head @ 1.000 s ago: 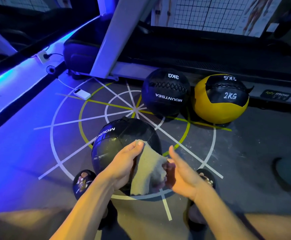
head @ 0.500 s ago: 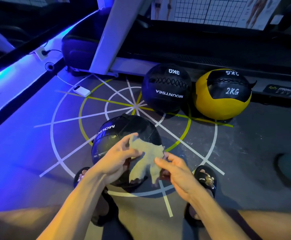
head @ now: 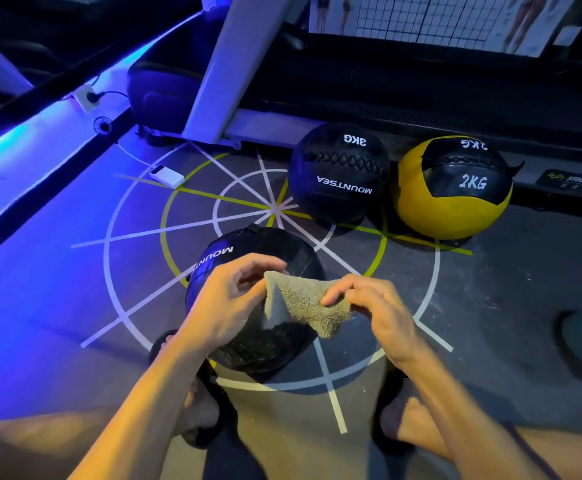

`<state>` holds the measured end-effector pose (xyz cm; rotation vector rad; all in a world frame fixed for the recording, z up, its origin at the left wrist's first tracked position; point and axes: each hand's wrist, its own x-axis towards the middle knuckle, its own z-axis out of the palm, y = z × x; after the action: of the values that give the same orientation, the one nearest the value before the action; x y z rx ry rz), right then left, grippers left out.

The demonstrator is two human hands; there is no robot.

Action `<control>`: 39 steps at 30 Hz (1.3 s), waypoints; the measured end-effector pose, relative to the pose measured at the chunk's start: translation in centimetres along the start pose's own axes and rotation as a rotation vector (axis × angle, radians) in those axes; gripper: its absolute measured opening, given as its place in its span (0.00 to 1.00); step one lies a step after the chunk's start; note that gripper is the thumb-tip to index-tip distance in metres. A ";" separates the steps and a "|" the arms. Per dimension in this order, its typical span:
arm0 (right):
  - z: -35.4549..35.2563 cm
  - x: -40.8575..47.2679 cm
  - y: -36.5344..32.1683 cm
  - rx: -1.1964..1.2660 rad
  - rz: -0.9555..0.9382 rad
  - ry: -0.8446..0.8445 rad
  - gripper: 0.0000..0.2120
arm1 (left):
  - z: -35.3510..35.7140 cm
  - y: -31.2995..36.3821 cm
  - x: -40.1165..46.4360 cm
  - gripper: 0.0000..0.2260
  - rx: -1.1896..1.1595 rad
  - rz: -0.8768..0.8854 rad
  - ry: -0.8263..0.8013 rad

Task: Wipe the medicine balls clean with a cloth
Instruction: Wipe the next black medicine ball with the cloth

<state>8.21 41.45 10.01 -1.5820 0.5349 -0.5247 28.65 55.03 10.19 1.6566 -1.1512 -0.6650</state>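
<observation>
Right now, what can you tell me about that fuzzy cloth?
The small tan terry cloth looks fuzzy and crumpled. It hangs stretched between two hands: the left hand pinches its left edge, the right hand pinches its right edge. One corner droops down. It is held over the near black medicine ball.

hands and cloth (head: 303, 303) hide much of the near black ball (head: 265, 251).

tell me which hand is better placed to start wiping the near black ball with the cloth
Probably the left hand: it pinches the cloth directly above the near black ball. The right hand also pinches the cloth but sits past the ball's right edge.
</observation>
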 end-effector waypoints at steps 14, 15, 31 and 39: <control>3.4 0.2 4.9 0.493 0.730 -0.085 0.33 | 1.0 -3.1 -0.2 0.05 -0.199 -0.289 -0.257; 3.6 0.2 5.7 0.465 0.763 -0.017 0.32 | 0.9 -3.4 0.0 0.06 -0.152 -0.289 -0.290; -1.1 6.5 9.8 -0.385 0.419 0.507 0.12 | -5.0 -16.2 10.8 0.30 0.476 -0.300 -0.104; 5.3 10.3 12.6 -0.546 0.260 0.199 0.25 | -1.5 -16.3 9.7 0.21 0.349 -0.177 -0.099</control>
<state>19.22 38.36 -2.80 -1.9432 1.0884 -0.3537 39.96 48.05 -3.47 2.0584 -1.2541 -0.6912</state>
